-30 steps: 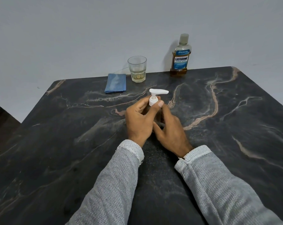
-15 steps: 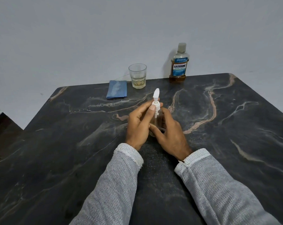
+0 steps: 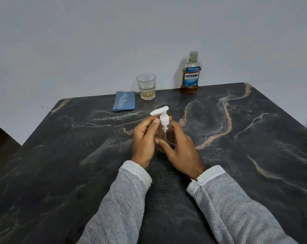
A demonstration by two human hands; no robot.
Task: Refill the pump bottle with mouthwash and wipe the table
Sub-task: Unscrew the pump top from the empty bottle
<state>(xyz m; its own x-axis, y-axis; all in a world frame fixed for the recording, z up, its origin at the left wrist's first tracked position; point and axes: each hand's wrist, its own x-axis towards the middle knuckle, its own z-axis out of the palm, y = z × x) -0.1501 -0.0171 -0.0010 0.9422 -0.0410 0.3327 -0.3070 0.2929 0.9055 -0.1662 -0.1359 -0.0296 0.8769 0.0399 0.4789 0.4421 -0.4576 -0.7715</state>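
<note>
A clear pump bottle [image 3: 164,136] stands upright at the middle of the dark marble table [image 3: 61,164]. Its white pump head [image 3: 161,114] has the spout pointing left and away. My left hand [image 3: 145,140] pinches the white collar of the pump with thumb and fingers. My right hand [image 3: 180,148] wraps round the clear body, thumb in front. A mouthwash bottle [image 3: 191,74] with amber liquid low in it and its cap on stands at the table's far edge. A folded blue cloth [image 3: 124,103] lies at the far left.
A glass tumbler [image 3: 146,86] holding a little pale liquid stands between the cloth and the mouthwash bottle, close to the grey wall. A drop to a dark floor shows at the table's left edge.
The pump spout has turned from pointing right, through pointing away, to pointing left, as my left hand twists the pump. My right hand keeps its hold on the bottle.
</note>
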